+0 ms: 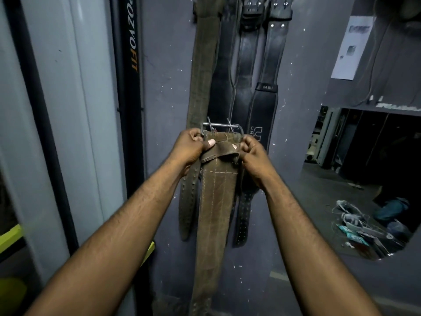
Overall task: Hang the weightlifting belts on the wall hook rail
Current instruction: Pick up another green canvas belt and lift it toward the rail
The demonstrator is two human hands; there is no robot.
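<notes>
- a brown suede weightlifting belt was pictured held up before the middle of a grey wall, its long tail hung straight down toward the bottom of the view.
- the left hand was seen curled round the belt's upper left edge, with the thumb laid flat across the stitched face.
- the right hand was seen closed in a pinch on the belt's upper right edge, beside a folded leather flap.
- the metal buckle, with two prongs, was shown uppermost, just above and between the two hands.
- along the wall's upper part, other belts were already hung side by side: an olive-brown belt at the left and black leather belts just to its right, their lower halves partly covered by the held belt.
- what those belts were hung from was cut off at the top and could not be told.
- a black upright lettered "rozvofit" was seen at the wall's left edge.
- a sheet of paper was seen fixed near the upper right corner, and shoes were left on the floor at the lower right.
</notes>
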